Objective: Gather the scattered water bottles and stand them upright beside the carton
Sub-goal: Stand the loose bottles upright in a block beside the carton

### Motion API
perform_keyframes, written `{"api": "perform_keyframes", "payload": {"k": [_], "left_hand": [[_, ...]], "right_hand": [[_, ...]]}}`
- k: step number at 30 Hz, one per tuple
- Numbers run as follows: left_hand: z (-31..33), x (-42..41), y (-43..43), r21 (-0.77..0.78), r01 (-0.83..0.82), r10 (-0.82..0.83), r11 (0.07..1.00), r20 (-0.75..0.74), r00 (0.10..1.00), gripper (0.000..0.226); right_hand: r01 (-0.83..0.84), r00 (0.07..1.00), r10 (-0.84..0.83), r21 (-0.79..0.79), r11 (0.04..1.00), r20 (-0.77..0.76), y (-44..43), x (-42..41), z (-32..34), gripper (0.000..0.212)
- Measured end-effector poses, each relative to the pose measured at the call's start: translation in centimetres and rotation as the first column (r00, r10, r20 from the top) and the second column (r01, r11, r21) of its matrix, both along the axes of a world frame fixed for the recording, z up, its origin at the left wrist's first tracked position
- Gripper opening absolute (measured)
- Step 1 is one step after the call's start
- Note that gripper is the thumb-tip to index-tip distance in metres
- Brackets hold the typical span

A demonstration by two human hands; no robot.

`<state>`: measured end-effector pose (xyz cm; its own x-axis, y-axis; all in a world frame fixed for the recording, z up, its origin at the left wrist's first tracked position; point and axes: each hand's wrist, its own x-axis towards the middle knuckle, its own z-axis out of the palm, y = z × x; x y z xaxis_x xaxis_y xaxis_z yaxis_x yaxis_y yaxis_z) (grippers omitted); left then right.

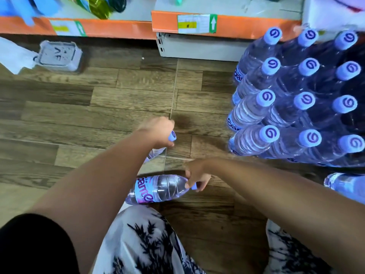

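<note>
Knees in patterned cloth sit nearest you, and just beyond them a bottle lies on its side on the floor. Take the pack of upright bottles as your landmark: this one lies short of it and to its left, cap pointing toward it. Your right hand is closed round its neck and cap. Beyond it, still left of the pack, your left hand is closed over the cap of a second bottle.

To do this well, I'd say lift each by the neck only until the base swings under, then set the base flat on the floor close against the pack's near-left side. Full bottles will likely pull hard on a neck grip, so tip them up rather than carry them far. Stand one before the other, so neither knocks its neighbour.

Much of the second bottle is hidden under your left arm; whether it lies flat or is partly raised cannot be told. A third bottle near the pack's front edge is cut off by the frame. No carton can be made out clearly, unless the wrapped pack is meant. Farthest off, behind the pack, the orange-edged shelf is blurred and its labels unreadable.
</note>
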<state>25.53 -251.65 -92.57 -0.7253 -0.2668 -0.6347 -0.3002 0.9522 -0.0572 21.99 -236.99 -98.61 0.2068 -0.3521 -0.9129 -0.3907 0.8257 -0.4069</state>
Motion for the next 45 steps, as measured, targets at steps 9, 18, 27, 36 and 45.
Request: {"api": "perform_keyframes", "payload": {"k": [9, 18, 27, 36, 45], "left_hand": [[2.5, -0.2, -1.7, -0.031, -0.011, 0.011, 0.999, 0.005, 1.000, 0.036], [6.4, -3.1, -3.3, 0.060, -0.181, 0.188, 0.982, -0.147, 0.971, 0.046], [7.3, -9.0, -0.8, 0.241, -0.207, 0.299, 0.948, -0.463, 0.835, 0.036], [7.9, -14.6, 1.5, 0.279, -0.105, 0.221, 0.954, -0.427, 0.877, 0.044], [7.4, -15.6, 3.8, 0.277, -0.161, 0.292, 0.947, -0.539, 0.790, 0.041]], "right_hand": [[0.518, 0.856, -0.507, -0.177, 0.837, 0.103, -6.3, -3.4, 5.3, 0.015], [0.318, 0.864, -0.475, -0.549, 0.773, -0.169, -6.4, -10.9, 11.8, 0.023], [-0.319, 0.711, -0.163, -0.520, 0.792, -0.684, -5.6, -18.5, 15.8, 0.028], [-0.326, 0.622, -0.257, -0.543, 0.774, -0.740, -5.5, -23.7, 16.0, 0.028], [-0.332, 0.517, -0.320, -0.531, 0.780, -0.794, -5.4, -24.2, 14.9, 0.032]]}}
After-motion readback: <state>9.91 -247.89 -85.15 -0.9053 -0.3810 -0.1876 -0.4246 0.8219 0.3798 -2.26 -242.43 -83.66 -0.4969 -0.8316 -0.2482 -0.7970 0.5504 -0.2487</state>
